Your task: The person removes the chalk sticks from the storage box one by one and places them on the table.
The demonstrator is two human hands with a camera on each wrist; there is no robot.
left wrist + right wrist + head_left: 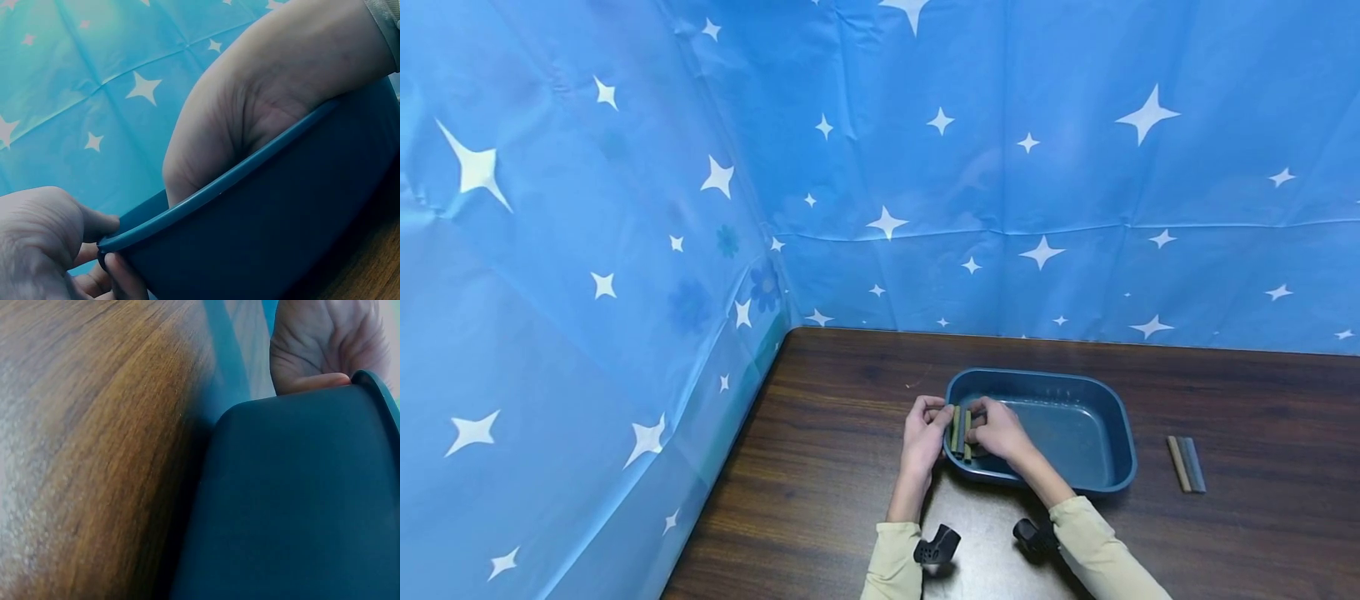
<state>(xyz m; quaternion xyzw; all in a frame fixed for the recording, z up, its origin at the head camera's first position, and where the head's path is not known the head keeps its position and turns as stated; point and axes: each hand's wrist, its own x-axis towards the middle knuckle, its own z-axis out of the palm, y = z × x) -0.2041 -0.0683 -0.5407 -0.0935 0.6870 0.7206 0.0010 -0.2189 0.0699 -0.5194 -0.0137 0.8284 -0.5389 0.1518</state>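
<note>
A dark blue rectangular basin (1075, 492) with rounded corners stands on the table. My left hand (922, 433) grips its left end; in the left wrist view the thumb lies over the rim (206, 190) and the fingers sit beneath it. Several slim sticks, olive-yellow and grey, stand side by side against the inner left wall, among them a yellowish stick (967, 454). Reaching over the near wall, my right hand (1000, 431) has its curled fingers at that rightmost stick. The basin wall (300, 487) hides these fingers in both wrist views.
To the right of the basin, a tan stick (1178, 464) and a grey-blue stick (1192, 464) lie together on the brown wooden table (1262, 533). A blue cloth with white stars (1037, 192) hangs behind and along the left side. Black wrist cameras are near both forearms.
</note>
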